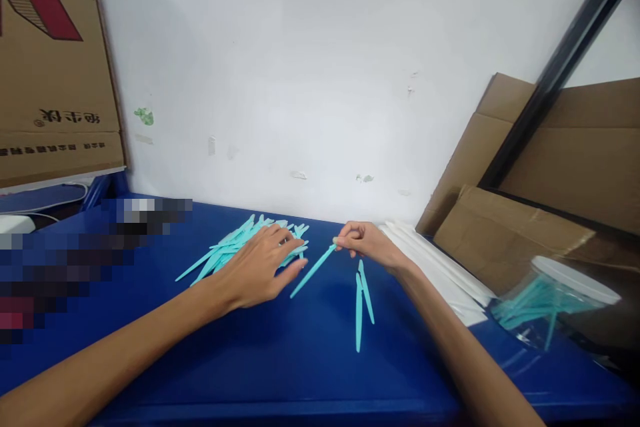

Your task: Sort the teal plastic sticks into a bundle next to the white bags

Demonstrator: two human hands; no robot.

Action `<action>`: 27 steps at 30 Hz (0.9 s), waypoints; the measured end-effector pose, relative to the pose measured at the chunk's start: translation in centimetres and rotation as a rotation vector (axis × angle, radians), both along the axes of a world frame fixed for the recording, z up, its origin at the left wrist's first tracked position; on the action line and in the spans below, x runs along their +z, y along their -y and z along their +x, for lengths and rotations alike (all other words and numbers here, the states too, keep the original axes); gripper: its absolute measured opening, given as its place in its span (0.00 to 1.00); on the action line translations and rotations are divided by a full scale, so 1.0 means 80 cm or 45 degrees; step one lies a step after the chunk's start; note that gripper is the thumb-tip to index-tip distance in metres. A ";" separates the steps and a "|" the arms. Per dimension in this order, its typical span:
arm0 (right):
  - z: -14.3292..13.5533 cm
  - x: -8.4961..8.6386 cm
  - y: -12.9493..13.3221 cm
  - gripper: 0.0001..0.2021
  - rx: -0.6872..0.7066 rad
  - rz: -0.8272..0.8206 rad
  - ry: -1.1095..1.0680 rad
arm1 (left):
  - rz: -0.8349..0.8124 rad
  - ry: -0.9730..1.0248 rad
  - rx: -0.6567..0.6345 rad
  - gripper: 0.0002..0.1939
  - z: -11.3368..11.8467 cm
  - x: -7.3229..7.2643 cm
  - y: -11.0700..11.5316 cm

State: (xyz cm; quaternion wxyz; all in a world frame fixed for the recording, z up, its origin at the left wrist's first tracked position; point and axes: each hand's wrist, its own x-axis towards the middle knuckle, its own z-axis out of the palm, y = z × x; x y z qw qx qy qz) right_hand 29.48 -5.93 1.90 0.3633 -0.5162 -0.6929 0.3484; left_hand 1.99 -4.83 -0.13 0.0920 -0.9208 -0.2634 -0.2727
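Note:
A loose pile of slim turquoise plastic sticks (220, 255), tapered at one end, lies on the blue table. My left hand (265, 260) rests over the right part of this pile with its fingers stretched and apart; what lies beneath the palm is hidden. Between thumb and fingertips, my right hand (363, 240) pinches one turquoise stick (313, 272) by its upper end, the tip slanting down to the left. Two more turquoise sticks (359, 313) lie below the right hand, close together on the table.
A clear jar with a white lid (555, 303), holding several turquoise sticks, is tilted at the right. White flat sheets or bags (435, 267) lie by the wall near cardboard (515, 227). A large carton (55, 80) stands left; a blurred patch covers the table's left side.

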 end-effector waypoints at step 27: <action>0.041 -0.056 -0.035 0.17 -0.231 0.396 1.354 | 0.021 -0.050 0.238 0.15 -0.004 -0.013 -0.024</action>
